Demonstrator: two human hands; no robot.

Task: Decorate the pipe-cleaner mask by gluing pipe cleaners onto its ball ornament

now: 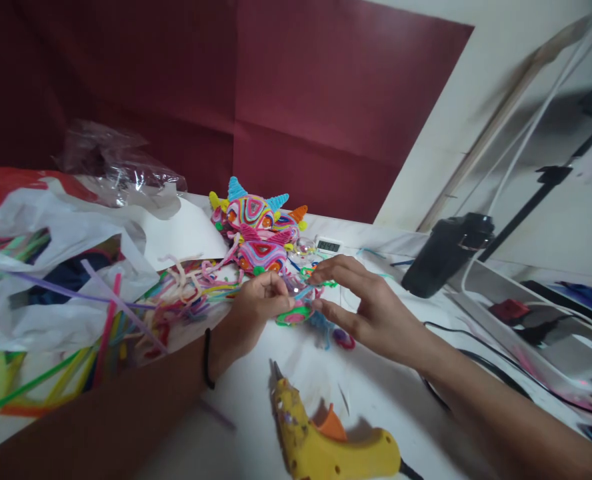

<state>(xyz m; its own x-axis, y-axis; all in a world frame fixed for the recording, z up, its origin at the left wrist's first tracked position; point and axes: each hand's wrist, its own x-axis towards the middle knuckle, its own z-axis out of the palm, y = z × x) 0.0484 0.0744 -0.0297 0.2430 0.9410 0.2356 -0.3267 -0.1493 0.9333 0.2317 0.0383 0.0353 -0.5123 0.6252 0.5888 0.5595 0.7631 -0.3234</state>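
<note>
A light blue pipe cleaner [304,293] is over the middle of the white table [249,400], its end pinched between the closed thumb and fingers of the left hand [251,305]. The right hand [366,303] has its thumb and fingers a little apart beside it; I can't tell if they touch it. Fuzzy horned heads [263,249] sit near the table's back edge, and a yellow glue gun [333,457] lies toward the front edge.

White table [246,427], glue gun [321,457], pipe cleaners [186,287]
</note>
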